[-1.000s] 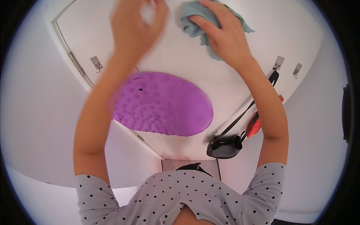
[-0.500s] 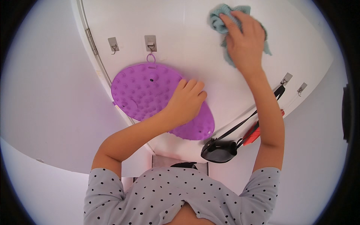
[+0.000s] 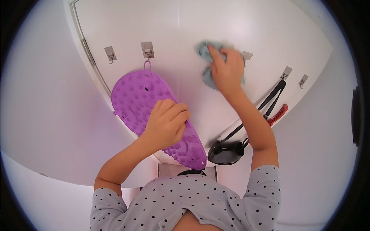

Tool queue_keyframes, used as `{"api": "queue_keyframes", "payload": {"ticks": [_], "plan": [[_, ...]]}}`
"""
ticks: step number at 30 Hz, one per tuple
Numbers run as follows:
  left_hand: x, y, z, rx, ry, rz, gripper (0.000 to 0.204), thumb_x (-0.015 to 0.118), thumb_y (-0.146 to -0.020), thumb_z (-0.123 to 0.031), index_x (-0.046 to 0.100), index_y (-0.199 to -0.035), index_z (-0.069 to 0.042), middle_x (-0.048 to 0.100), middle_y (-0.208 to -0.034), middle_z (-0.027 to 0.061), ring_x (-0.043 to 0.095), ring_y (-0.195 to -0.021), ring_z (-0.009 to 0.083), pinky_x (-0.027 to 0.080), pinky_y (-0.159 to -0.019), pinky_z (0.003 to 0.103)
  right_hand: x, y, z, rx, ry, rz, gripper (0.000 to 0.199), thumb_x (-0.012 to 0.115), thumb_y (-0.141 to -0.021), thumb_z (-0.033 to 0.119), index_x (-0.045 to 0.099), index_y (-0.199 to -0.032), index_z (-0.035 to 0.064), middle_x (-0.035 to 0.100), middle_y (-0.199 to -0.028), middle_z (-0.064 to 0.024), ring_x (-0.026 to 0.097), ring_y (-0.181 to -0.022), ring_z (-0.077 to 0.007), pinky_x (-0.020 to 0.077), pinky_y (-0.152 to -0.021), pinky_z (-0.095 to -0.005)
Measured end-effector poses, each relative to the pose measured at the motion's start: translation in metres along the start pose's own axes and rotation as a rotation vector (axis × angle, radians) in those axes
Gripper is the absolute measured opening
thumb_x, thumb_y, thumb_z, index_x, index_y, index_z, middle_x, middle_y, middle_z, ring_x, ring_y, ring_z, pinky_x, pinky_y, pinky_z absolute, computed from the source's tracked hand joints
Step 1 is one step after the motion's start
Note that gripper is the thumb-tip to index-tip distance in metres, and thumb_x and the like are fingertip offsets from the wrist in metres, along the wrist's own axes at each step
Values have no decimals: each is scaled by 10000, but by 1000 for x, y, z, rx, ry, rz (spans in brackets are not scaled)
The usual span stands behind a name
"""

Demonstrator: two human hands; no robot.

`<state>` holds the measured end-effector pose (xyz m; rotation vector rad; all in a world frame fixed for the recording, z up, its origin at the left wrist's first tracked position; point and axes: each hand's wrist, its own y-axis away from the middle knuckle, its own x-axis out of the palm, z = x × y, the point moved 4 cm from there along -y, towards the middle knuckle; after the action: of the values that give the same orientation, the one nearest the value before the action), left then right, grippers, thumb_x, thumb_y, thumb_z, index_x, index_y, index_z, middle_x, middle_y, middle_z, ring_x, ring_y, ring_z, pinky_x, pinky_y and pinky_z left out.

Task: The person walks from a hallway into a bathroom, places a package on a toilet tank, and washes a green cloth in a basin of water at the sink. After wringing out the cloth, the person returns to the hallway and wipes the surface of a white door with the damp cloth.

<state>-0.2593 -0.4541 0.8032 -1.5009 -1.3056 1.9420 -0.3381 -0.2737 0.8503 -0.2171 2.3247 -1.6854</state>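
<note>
A purple studded rubber mat hangs by its ring from a metal hook on the white door. My left hand is closed at the mat's right edge, fingers curled over it; the fingertips are partly hidden. To the right and higher up, my right hand grips a crumpled teal cloth against the door surface. Hand and cloth are slightly blurred. Just beside that hand, another metal hook plate shows in part.
Another hook sits at the left, near the door hinge. On the right, a black bag hangs by its strap from a hook. Beside it, a red-handled object hangs below a further hook.
My right hand and the cloth have moved left and down, uncovering part of a hook plate. My left hand has shifted left and down, and the mat now hangs more steeply.
</note>
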Motion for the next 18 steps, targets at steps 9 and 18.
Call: {"api": "queue_keyframes", "payload": {"ticks": [9, 18], "plan": [[-7, 8, 2, 20, 73, -52, 212, 556, -522, 57, 537, -701, -55, 549, -788, 40, 465, -678, 219, 369, -598, 318, 13, -44, 11, 79, 43, -171, 387, 592, -636, 32, 623, -1000, 159, 506, -907, -84, 499, -806, -239, 382, -668, -364], [-24, 12, 6, 33, 189, -159, 205, 556, -505, 65, 531, -672, -52, 545, -760, 48, 455, -651, 229, 372, -578, 323, 66, 52, 92, -459, -356, 370, 318, 535, -736, 169, 562, -1042, 86, 509, -1030, -49, 509, -890, -230, 380, -783, -401]]}}
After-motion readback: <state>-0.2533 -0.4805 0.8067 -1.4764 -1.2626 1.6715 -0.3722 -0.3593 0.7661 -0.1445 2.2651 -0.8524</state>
